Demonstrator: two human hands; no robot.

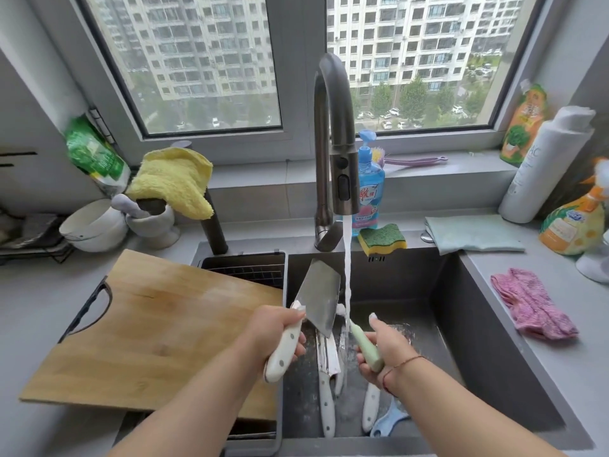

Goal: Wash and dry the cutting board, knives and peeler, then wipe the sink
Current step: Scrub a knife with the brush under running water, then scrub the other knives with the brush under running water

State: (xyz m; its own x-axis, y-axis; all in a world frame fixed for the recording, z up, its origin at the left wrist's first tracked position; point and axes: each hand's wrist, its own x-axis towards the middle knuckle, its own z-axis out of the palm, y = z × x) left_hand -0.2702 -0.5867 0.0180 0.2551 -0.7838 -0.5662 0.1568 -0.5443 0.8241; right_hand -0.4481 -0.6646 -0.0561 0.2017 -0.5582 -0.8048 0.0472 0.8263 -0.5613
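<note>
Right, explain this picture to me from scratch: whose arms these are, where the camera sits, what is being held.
No machine here: a person wears one camera on the head, looking down at their own arms. The left hand grips a white-handled cleaver beside the running water from the faucet. The right hand holds a green-handled brush in the stream. More white-handled knives and a blue peeler lie in the sink. A wooden cutting board rests over the sink's left part. A pink cloth lies on the counter to the right.

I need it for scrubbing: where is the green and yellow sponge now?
In the head view, the sponge sits on the sink's back rim, right of the faucet, in front of the blue soap bottle.
</note>
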